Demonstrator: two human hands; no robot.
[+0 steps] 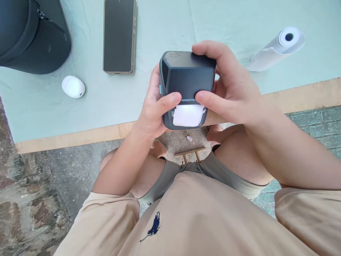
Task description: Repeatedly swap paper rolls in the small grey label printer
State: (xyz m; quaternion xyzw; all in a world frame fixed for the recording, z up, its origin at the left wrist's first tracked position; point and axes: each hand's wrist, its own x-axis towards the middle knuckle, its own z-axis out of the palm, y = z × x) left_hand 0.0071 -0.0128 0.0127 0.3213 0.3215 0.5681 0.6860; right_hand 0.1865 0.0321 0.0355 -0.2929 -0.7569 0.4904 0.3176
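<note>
A dark label printer with NIIMBOT lettering is held up over the table's near edge. White paper covers much of its lower front. My left hand wraps round the printer's left side, its thumb pressed just left of the lettering. On the other side my right hand grips the body, thumb near the lettering and index finger along the top right corner. The remaining fingers of both hands are partly hidden behind the printer.
A phone lies on the pale green table cover, near a small white case. The black zipped bag stands far left. At right rests a white paper roll. Below the table's wooden edge are my legs.
</note>
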